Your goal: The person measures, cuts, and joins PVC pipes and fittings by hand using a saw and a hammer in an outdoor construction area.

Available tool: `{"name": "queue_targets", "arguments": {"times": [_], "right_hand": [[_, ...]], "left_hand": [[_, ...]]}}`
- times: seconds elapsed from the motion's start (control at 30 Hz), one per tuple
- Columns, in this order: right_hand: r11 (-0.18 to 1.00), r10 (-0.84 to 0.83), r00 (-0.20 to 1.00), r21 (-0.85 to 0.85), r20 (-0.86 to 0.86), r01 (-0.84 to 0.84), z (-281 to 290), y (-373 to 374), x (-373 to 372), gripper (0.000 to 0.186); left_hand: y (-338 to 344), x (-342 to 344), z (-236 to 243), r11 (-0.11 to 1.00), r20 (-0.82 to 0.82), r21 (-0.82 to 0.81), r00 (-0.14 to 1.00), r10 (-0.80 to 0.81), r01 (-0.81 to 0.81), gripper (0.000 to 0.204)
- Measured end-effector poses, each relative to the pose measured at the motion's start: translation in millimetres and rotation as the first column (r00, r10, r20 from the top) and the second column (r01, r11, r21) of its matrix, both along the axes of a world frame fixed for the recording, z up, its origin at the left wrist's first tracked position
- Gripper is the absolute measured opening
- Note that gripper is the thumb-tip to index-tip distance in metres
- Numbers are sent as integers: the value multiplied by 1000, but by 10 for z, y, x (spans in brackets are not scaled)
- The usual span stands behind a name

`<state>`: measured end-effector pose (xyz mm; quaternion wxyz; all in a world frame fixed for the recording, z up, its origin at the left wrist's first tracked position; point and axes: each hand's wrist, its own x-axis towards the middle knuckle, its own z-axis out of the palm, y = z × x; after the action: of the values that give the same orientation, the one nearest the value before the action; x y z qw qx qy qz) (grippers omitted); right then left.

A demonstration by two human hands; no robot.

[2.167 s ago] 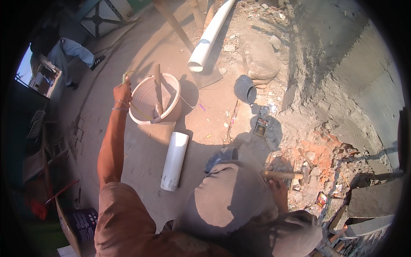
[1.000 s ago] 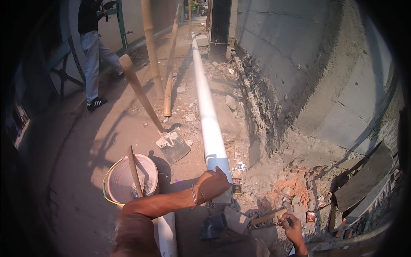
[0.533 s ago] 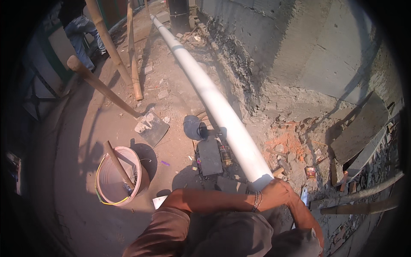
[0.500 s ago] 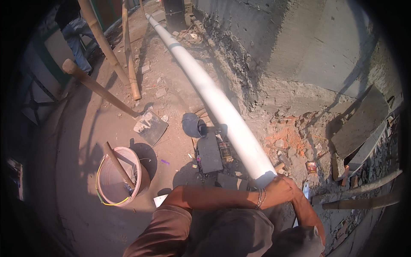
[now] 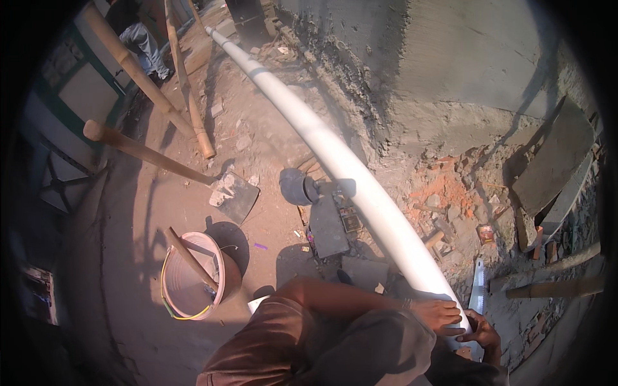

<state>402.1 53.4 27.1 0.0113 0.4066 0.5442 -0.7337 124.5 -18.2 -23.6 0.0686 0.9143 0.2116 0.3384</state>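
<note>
A long white plastic pipe [image 5: 360, 186] slants from the far left to the near right, its near end between my hands. My left hand [image 5: 441, 315] lies over the top of it, fingers curled across the white surface. From the right side, my right hand [image 5: 483, 336] grips the pipe close to its end, with the thumb and fingers bent around the edge. Just beyond my right hand is a handsaw [image 5: 477, 286], its toothed metal blade showing and its lower part hidden. A black pipe elbow [image 5: 297, 186] sits on the ground left of the pipe.
A pink bucket [image 5: 230, 273] with a stick inside stands at left. Behind it lies a hoe-like blade [image 5: 237, 198] with a wooden handle. Bamboo poles [image 5: 187, 96] lean farther back, near a person [image 5: 141, 45]. A concrete wall [image 5: 463, 71], rubble and slabs border the right.
My hands, earlier clasped together at the pipe's near end, are now slightly apart, on its top and right side. More of the saw blade shows. The whole view has shifted.
</note>
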Motion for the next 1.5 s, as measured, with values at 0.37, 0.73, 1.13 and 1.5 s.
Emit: {"name": "queue_targets", "arguments": {"times": [0.37, 0.73, 1.13, 1.5], "right_hand": [[954, -300, 885, 106, 357, 281, -173, -516, 1099, 83], [765, -617, 776, 333, 132, 552, -493, -1352, 2723, 84], [572, -785, 541, 689, 302, 445, -988, -1104, 2770, 36], [594, -357, 912, 803, 203, 53, -751, -1715, 1967, 43]], "left_hand": [[195, -799, 220, 919, -458, 103, 802, 383, -380, 99], [436, 56, 188, 972, -688, 61, 696, 207, -229, 102], [722, -340, 275, 930, -619, -179, 772, 147, -321, 91], [1035, -1540, 442, 903, -752, -46, 610, 250, -427, 80]]}}
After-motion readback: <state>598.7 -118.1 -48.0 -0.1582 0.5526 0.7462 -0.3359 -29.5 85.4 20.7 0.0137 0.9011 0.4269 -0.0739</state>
